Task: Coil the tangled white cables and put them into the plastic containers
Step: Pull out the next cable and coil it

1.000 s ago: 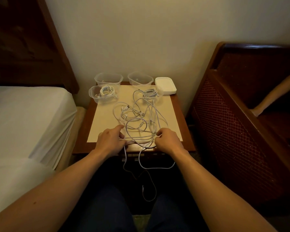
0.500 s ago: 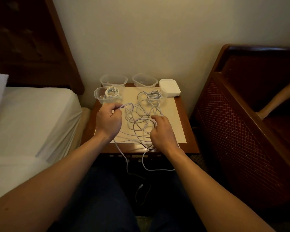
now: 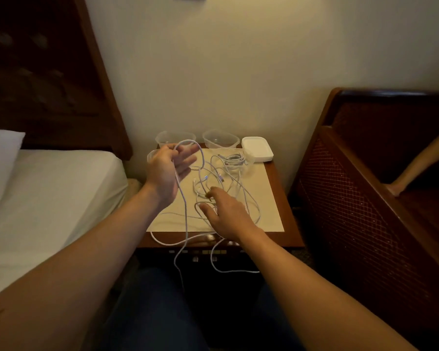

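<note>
A tangle of white cables [image 3: 228,191] lies on the cream mat [image 3: 269,216] of a small wooden table, and some strands hang off the front edge. My left hand [image 3: 166,173] is raised over the table's left side. Its thumb holds one white cable [image 3: 185,224], which loops above the spread, blurred fingers and runs down past the palm. My right hand [image 3: 228,216] rests with spread fingers on the tangle. Two clear plastic containers [image 3: 175,137] [image 3: 221,139] stand at the back. A third [image 3: 238,162] holds a coiled cable. A fourth [image 3: 150,155] is mostly hidden behind my left hand.
A white lid [image 3: 257,149] lies at the table's back right corner. A bed [image 3: 48,198] with a pillow is on the left and a dark wooden chair [image 3: 365,198] on the right. The wall is close behind the table. My legs are under its front edge.
My left hand has risen and moved toward the back left, drawing one cable up out of the tangle and spreading its fingers. My right hand slid forward onto the tangle and spread out.
</note>
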`<state>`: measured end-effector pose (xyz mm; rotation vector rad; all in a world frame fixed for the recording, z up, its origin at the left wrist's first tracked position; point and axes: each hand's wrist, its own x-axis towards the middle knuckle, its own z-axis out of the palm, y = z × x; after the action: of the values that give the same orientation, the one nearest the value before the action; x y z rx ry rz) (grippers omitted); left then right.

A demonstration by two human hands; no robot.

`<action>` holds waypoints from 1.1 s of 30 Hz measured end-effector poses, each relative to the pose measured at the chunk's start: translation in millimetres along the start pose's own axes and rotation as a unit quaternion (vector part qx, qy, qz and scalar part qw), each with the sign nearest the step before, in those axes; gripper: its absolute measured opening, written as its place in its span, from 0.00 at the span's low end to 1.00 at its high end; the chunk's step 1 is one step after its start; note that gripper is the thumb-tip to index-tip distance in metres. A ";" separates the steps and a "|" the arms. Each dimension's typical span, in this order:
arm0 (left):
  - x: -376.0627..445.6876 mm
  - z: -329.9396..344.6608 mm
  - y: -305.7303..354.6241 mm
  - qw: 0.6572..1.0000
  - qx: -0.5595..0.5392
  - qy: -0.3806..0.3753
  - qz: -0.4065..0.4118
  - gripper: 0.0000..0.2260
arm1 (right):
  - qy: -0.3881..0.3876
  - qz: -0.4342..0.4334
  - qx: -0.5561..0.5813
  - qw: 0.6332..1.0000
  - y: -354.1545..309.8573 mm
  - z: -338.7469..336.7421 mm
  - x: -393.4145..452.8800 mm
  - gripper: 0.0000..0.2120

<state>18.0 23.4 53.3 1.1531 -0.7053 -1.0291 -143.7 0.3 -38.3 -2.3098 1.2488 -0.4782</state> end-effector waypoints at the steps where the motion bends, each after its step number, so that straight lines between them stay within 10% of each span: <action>1: -0.7 -1.2 -2.3 1.000 -0.022 -0.012 -0.019 0.15 | 0.000 0.021 0.057 0.998 -4.7 1.6 2.6 0.23; 10: 19.0 -21.1 -5.7 0.955 -0.275 0.062 -0.093 0.12 | -0.062 0.023 -0.139 0.988 10.4 15.8 18.9 0.12; 15: 32.5 -48.7 -4.7 0.993 0.058 0.099 0.034 0.11 | 0.008 0.081 -0.181 0.980 32.0 -0.8 31.8 0.19; 19: 42.9 -68.8 -22.9 0.890 0.436 0.003 0.130 0.16 | 0.012 0.162 -0.188 0.969 36.2 -14.2 39.4 0.16; 23: 39.7 -63.1 -32.2 0.916 0.384 0.025 0.111 0.14 | 0.009 0.229 -0.165 0.959 31.3 -18.4 43.1 0.13; 28: 26.8 -37.7 -6.5 1.000 0.008 0.024 0.006 0.13 | 0.006 0.241 -0.065 0.968 28.9 -22.0 48.5 0.12; 33: 29.5 -25.4 -6.1 0.997 0.060 0.038 -0.033 0.15 | -0.102 0.119 -0.045 0.987 15.3 -25.2 54.3 0.37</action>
<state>50.0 5.8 38.7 1.3208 -0.6803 -1.0030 -138.4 -59.0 -21.4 -2.1780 1.4444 -0.1023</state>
